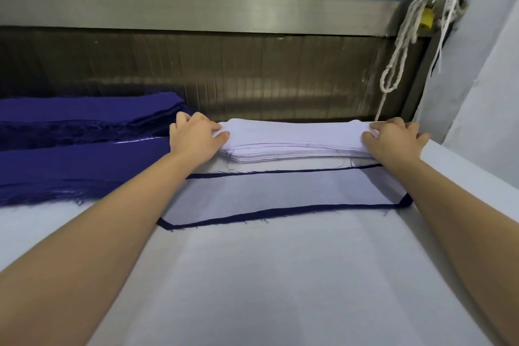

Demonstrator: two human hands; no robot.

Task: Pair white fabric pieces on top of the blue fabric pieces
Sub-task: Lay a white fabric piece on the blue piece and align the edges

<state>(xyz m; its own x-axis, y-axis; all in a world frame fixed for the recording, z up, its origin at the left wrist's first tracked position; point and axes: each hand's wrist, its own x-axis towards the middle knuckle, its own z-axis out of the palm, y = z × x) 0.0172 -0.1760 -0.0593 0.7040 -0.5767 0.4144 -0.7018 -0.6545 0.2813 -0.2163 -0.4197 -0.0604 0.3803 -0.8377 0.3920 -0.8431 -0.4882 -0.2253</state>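
The white stack (295, 140) lies at the far side of the table (280, 275), held at both ends. The left hand (196, 135) grips its left end, fingers curled over the top and thumb against the front edge. The right hand (393, 139) pinches the right end the same way. How many layers each hand holds cannot be told.

Just in front of the stack, a white piece (280, 191) lies flat on a blue piece (280, 212), whose edge shows as a dark border around it. To the left are two blue stacks, the far one (84, 115) and the near one (84, 168), with frayed edges. A rope (404, 36) hangs at the right, beside a metal rail (196, 8).
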